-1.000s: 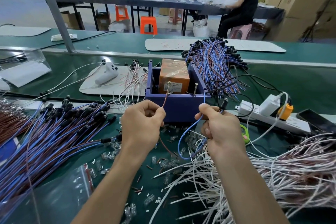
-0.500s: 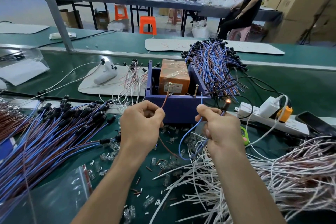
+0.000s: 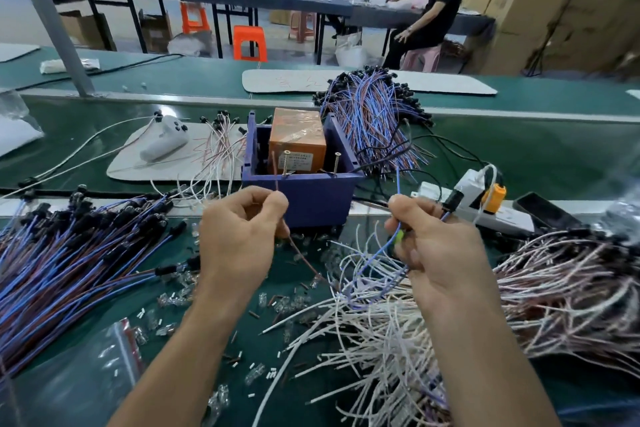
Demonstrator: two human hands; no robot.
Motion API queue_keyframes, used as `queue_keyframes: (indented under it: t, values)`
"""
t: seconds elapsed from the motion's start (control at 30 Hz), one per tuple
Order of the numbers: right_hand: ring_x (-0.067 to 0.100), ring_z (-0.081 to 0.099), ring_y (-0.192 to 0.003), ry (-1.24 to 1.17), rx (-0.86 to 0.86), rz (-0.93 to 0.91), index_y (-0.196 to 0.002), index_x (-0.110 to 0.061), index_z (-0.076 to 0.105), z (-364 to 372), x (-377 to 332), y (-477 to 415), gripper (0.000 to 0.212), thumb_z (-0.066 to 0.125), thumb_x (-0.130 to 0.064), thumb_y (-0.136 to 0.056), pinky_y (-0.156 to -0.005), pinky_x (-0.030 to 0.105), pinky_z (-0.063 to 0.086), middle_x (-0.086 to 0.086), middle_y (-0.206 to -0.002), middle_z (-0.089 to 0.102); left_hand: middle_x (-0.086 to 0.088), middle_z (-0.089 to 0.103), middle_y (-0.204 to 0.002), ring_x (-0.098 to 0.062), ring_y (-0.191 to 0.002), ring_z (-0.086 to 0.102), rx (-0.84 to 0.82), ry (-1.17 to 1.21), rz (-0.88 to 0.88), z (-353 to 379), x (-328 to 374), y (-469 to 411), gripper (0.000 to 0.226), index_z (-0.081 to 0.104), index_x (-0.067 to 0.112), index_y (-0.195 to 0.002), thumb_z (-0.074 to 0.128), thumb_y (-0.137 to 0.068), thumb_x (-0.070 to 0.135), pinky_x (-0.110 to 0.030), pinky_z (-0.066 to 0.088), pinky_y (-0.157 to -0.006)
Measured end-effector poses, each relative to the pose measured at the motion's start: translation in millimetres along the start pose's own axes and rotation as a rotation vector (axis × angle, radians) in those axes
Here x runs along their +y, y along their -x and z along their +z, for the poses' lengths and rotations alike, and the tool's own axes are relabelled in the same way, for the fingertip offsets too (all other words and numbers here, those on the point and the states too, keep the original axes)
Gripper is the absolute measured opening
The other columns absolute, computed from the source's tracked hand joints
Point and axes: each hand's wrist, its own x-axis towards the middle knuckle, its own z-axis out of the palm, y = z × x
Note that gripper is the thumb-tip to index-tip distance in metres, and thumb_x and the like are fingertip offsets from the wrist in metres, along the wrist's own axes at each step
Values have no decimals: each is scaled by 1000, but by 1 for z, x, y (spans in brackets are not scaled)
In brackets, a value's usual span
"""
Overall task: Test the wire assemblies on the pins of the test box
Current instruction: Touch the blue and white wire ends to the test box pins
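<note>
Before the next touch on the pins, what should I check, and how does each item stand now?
1. Left hand pinches the brown wire: ok.
2. Right hand grips the blue wire: ok.
3. Brown wire tip on the left pin: cannot tell; it stands close beside it.
4. Blue wire tip on the right pin: not ok; it points up outside the test box, to its right.
5. Black connector in view by the right hand: ok.
</note>
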Motion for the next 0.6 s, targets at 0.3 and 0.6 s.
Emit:
queue_keyframes:
  t: [0.3, 0.6]
  values:
    - [2, 32, -35, 23, 59, -8, -68, -10, 72, -39, 1, 20, 22, 75, -4, -88, -38, 14, 30, -4, -48, 53, 0, 77, -71, -12, -47, 63, -684, -97, -89, 56, 35, 50, 18, 82, 32, -74, 77, -91, 29, -27, 49, -47]
    - [10, 43, -48, -244, 104, 54, -76, -1, 78, -100, -13, 38, 38, 55, -17, -104, -45, 18, 33, 5, -64, 64, -9, 74, -65, -13, -44, 57, -699, -59, -134, 87, 67, 69, 19, 81, 19, -70, 76, -88, 14, -22, 45, -44]
